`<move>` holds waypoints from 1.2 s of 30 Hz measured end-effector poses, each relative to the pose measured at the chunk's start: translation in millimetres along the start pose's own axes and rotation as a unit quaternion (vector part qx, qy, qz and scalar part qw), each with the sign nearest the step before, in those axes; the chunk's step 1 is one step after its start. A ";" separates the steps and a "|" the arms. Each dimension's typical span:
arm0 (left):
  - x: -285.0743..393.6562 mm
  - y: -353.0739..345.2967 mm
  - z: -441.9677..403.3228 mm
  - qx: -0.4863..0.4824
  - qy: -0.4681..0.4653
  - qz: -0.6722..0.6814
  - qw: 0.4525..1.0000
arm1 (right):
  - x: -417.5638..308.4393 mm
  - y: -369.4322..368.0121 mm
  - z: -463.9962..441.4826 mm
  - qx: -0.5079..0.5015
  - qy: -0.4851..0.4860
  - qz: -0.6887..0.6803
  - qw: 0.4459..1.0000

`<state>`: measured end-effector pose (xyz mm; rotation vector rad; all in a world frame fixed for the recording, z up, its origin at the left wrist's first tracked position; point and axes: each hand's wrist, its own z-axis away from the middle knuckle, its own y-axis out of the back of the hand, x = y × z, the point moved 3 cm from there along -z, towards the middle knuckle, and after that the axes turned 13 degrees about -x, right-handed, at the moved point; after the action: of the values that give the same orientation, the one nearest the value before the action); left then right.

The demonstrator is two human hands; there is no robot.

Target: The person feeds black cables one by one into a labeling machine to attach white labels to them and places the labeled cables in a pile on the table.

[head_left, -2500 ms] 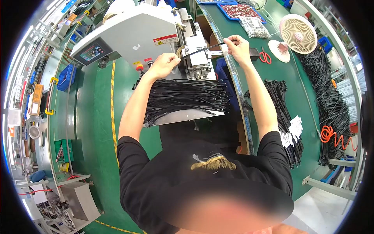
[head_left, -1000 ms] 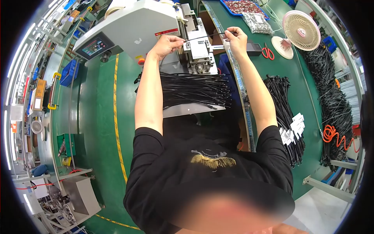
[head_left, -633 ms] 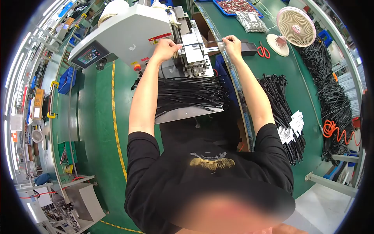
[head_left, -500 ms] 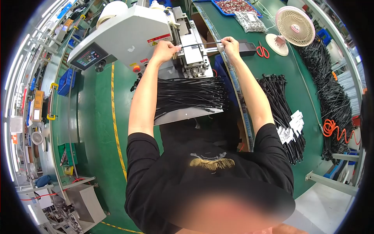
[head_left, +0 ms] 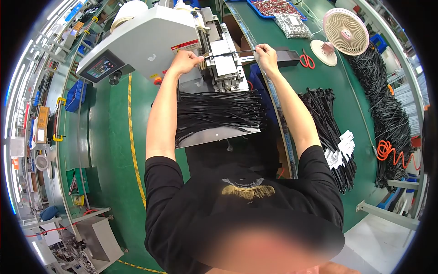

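A thin black cable (head_left: pixel 223 55) is stretched across the white plate (head_left: pixel 225 68) of a bench machine (head_left: pixel 155 34). My left hand (head_left: pixel 186 61) pinches its left end beside the metal fixture, fingers closed. At the plate's right side, my right hand (head_left: pixel 266 57) is closed in a pinch on the cable's other end. Both fingertips partly hide the cable ends. Below the fixture, a thick bunch of black cables (head_left: pixel 219 112) lies on a metal tray (head_left: pixel 219 136) in front of my body.
On the green bench to the right are red-handled scissors (head_left: pixel 307 60), a fan (head_left: pixel 345 31) and a labelled cable bundle (head_left: pixel 326 123). A blue tray of small parts (head_left: pixel 276 8) and a clear bag (head_left: pixel 293 25) sit further back. The machine's control screen (head_left: pixel 101 67) faces left.
My left hand has shifted left and slightly down, away from the plate. My right hand has moved a little left. The cable remains stretched between them across the plate.
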<state>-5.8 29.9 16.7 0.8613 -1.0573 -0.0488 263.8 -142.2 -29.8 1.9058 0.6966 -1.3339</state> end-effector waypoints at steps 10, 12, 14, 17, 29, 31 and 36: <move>7.4 -13.3 -7.2 -0.069 -0.025 0.091 0.993 | -15.5 -4.8 5.0 -0.017 -0.039 0.095 0.995; 8.0 -19.5 -12.8 -0.019 -0.049 0.075 0.996 | -16.6 -5.0 6.1 -0.011 -0.043 0.102 0.994; 7.7 -19.9 -12.4 -0.015 -0.037 0.083 0.996 | -16.4 -3.7 6.1 -0.013 -0.050 0.111 0.993; 2.7 -19.7 -14.1 -0.018 -0.044 0.091 0.995 | -14.1 -2.8 7.1 -0.016 -0.034 0.095 0.995; 8.5 -14.2 -11.0 0.000 -0.025 -0.016 1.000 | -10.0 5.7 6.4 -0.043 0.009 0.043 0.998; 8.3 -14.0 -11.4 -0.008 -0.036 -0.016 0.999 | -8.4 6.3 5.2 -0.056 -0.004 0.045 0.997; -1.5 -14.5 -16.1 -0.012 -0.064 0.013 0.998 | -8.2 6.0 1.1 -0.074 -0.017 0.056 0.996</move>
<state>11.0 30.3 3.0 0.8309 -1.1847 -0.0958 265.0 -147.1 -20.8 1.7733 0.6437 -1.2099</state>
